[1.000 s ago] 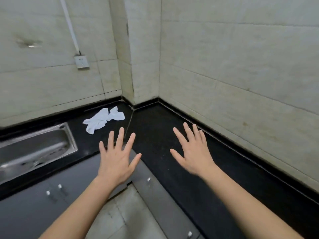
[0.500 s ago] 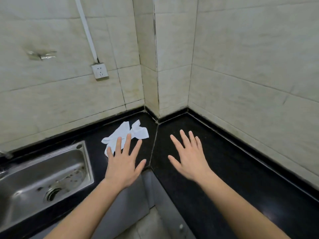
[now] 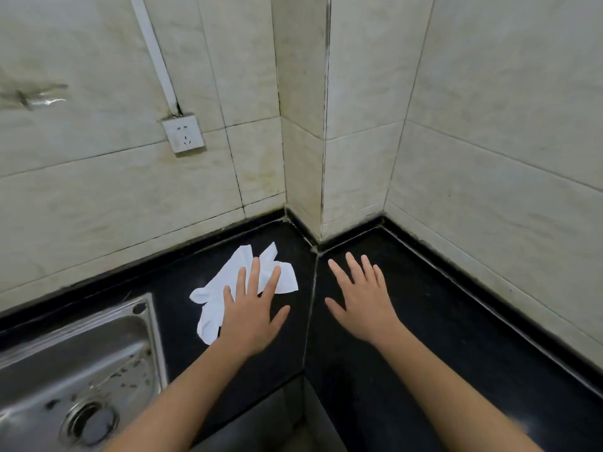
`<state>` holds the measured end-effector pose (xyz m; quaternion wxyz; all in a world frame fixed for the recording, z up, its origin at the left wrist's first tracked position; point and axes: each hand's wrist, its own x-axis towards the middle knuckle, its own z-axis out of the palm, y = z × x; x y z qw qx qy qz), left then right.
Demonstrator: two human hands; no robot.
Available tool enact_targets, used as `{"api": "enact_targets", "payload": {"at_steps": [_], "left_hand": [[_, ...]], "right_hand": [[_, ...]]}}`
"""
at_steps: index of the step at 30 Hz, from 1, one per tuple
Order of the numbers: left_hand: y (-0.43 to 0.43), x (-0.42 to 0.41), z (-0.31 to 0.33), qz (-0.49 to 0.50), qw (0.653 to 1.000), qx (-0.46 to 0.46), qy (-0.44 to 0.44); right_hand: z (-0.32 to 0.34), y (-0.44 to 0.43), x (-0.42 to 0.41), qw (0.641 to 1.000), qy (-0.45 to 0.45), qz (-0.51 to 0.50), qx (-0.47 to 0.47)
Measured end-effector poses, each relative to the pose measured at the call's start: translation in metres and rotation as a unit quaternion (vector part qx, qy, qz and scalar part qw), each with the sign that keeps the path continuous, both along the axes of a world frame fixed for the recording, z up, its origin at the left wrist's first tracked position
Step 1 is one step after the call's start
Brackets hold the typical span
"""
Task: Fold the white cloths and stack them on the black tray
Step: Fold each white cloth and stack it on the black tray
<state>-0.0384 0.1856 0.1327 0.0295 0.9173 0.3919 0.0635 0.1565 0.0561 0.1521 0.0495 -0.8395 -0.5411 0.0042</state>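
Note:
A crumpled white cloth (image 3: 215, 298) lies on the black counter (image 3: 440, 321) near the inner corner, just right of the sink. My left hand (image 3: 253, 311) is spread flat with its fingers over the cloth's right half; it grips nothing. My right hand (image 3: 365, 301) hovers open over bare counter to the right of the seam, apart from the cloth. No black tray is in view.
A steel sink (image 3: 75, 380) with a drain fills the lower left. Tiled walls meet in a jutting corner column (image 3: 303, 141) behind the counter. A wall socket (image 3: 183, 133) with a white conduit sits above the cloth. Floor shows below the counter edge.
The view has moved closer to the corner. Both open hands have advanced forward; the left hand now overlaps the cloth, which lay beyond its fingertips a second ago.

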Motion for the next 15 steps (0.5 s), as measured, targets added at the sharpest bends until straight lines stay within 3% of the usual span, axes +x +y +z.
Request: {"api": "enact_targets", "payload": {"at_steps": [10,15], "left_hand": [[0.154,0.037,-0.093,-0.065,0.982,-0.098,0.149],[0.196,0.046,-0.133,-0.103,0.97,-0.113,0.187]], "right_hand": [[-0.084,0.133,0.017,0.991,0.065,-0.038,-0.106],[-0.132,0.192,0.009,0.973,0.127,0.015,-0.19]]}}
